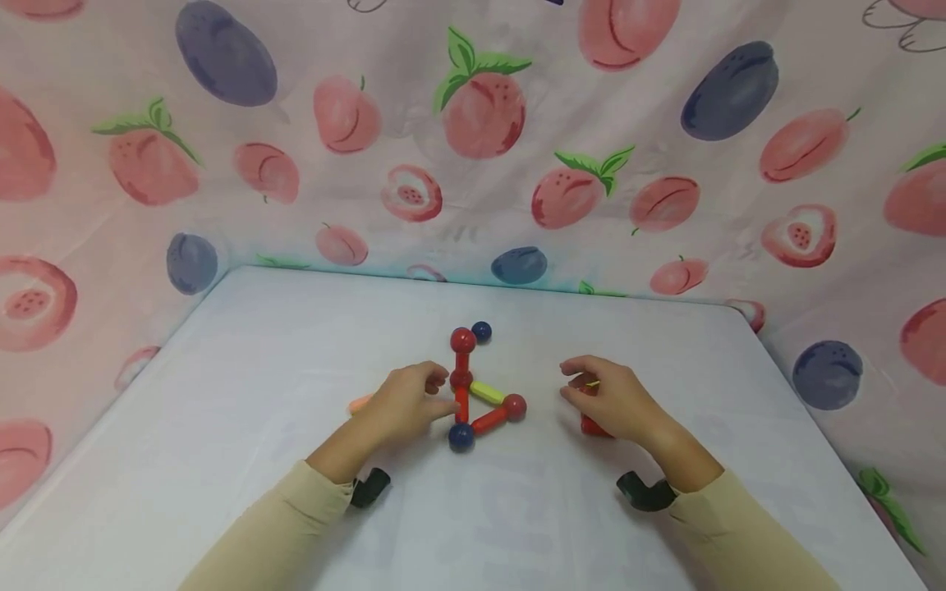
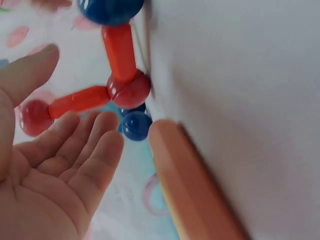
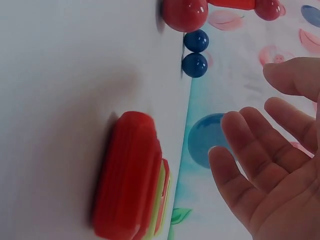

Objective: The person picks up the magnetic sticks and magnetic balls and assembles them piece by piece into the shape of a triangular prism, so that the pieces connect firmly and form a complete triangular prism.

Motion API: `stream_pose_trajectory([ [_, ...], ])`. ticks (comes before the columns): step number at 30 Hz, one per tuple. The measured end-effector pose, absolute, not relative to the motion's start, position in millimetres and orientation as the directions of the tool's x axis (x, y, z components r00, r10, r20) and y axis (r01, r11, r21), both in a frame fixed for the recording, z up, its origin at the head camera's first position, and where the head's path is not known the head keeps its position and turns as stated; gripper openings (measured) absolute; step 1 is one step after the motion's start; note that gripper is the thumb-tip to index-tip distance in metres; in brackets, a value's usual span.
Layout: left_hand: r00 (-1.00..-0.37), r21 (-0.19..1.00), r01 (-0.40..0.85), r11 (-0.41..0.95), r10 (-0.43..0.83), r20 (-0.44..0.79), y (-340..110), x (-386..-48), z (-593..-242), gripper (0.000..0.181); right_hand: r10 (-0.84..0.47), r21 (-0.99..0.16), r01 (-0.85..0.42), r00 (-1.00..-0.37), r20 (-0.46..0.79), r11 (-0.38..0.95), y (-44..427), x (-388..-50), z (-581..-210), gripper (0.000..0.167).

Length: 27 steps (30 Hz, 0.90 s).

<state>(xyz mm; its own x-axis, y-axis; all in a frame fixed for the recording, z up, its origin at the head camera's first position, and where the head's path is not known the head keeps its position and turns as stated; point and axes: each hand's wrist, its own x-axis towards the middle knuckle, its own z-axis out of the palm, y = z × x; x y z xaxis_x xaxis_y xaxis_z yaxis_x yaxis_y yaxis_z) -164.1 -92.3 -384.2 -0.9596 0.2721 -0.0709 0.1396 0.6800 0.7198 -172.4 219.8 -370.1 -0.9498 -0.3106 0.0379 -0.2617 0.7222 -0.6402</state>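
Observation:
A structure of red rods point(image 1: 491, 421), a yellow rod point(image 1: 488, 392), red balls point(image 1: 515, 406) and a blue ball point(image 1: 461, 437) stands mid-table, one red rod rising to a red ball point(image 1: 462, 340). My left hand point(image 1: 405, 402) is at its left, fingers relaxed and apart; in the left wrist view the palm point(image 2: 55, 185) holds nothing. On the right, my right hand point(image 1: 613, 400) hovers by red rods point(image 1: 595, 426), which it partly hides. The right wrist view shows its loose fingers point(image 3: 260, 160) holding nothing, with red rods point(image 3: 127, 175) and yellow-green ones beside them.
Behind the structure lie blue balls point(image 1: 482, 332), one partly hidden. An orange rod point(image 1: 360, 404) lies left of my left hand, partly covered by it. The white table point(image 1: 310, 328) ends at a fruit-patterned cloth point(image 1: 414, 98).

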Motion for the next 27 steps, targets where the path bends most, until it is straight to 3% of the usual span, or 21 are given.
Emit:
stream_pose_trajectory([
  [5, -0.969, 0.773, 0.11, 0.625, 0.241, -0.057, -91, -180, -375, 0.062, -0.299, -0.641, -0.236, -0.954, 0.012, 0.73, 224, -167, -371, 0.038],
  [10, -0.971, 0.844, 0.12, 0.523, 0.239, -0.01, -91, -190, -367, 0.066, -0.306, -0.646, -0.235, -0.952, 0.001, 0.727, 226, -162, -372, 0.038],
  [16, -0.946, 0.845, 0.24, 0.478, 0.309, 0.094, -88, -195, -358, 0.057, -0.333, -0.643, -0.271, -0.943, 0.027, 0.716, 229, -161, -375, 0.036],
  [27, -0.945, 0.811, 0.257, 0.525, 0.312, 0.098, -86, -196, -353, 0.041, -0.333, -0.649, -0.271, -0.943, 0.03, 0.711, 237, -156, -378, 0.036],
])
